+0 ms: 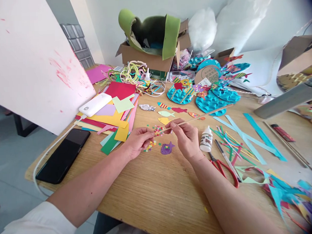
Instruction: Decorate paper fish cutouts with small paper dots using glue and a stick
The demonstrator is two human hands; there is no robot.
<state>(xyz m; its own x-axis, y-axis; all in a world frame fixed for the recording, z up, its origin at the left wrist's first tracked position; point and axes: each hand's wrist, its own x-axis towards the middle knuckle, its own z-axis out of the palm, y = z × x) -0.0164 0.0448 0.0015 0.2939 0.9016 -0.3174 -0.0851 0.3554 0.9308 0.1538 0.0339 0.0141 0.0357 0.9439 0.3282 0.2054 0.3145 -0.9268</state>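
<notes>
My right hand is closed around a thin wooden stick, which slants up to the right. At the stick's lower tip, the fingers of my left hand are pinched together; whether a paper dot is also between them, I cannot tell. Small coloured paper dots lie in loose piles under and behind the fingertips. Between my hands, nearer to me, a purple paper fish lies flat with a few dots on it. Beyond the hands are several more paper fish, among them a yellow fish and a red fish.
Right of my hand stand a white glue bottle, red-handled scissors and paper strips. Coloured paper sheets, a white power bank and a phone lie left. Blue fish-decorated crafts and a cardboard box stand behind.
</notes>
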